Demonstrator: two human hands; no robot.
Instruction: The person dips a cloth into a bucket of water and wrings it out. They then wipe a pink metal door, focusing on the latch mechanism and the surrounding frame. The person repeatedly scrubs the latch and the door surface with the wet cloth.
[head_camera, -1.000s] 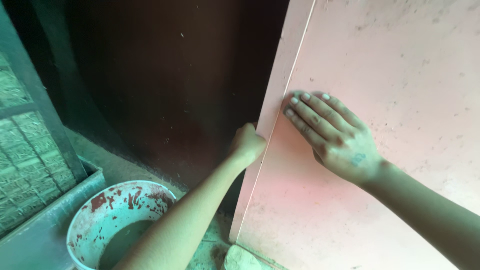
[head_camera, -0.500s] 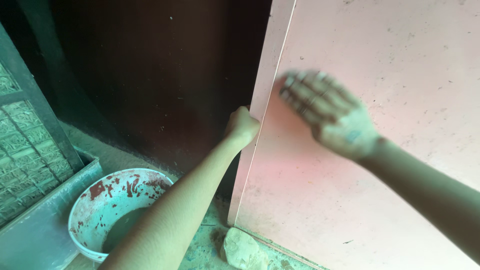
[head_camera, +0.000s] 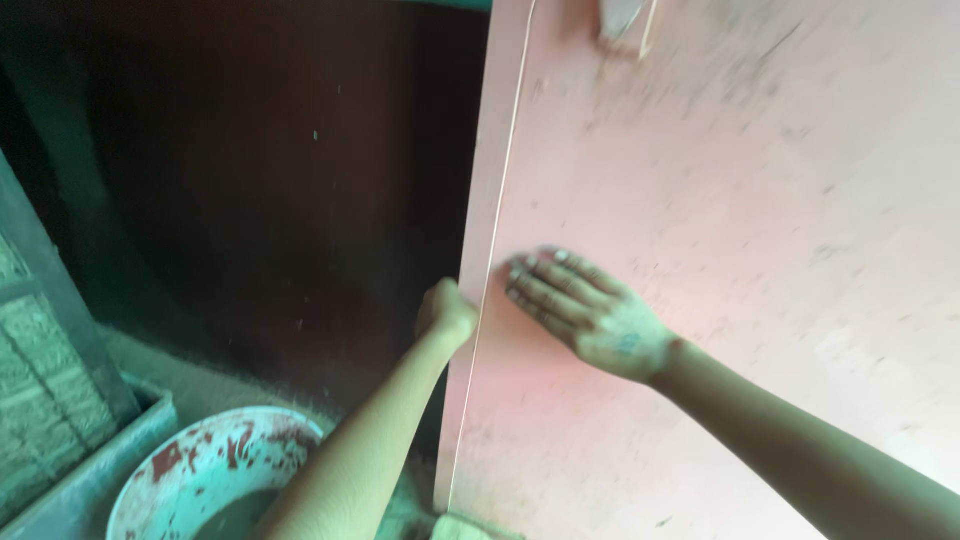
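At the edge of an upright pink board, both hands on it.
Left hand clenched around the board's left edge, fingers wrapped behind it and hidden; right hand laid flat and open on the pink face just beside that edge, fingers spread, gripping nothing. Board stands near vertical, fills right half of view, surface dusty and speckled, a small pale patch near its top. Dark brown wall behind, left of board. Below left on the floor, a white bucket smeared with red paint, beside a grey frame. Pale stone at board's foot, partly cut off.
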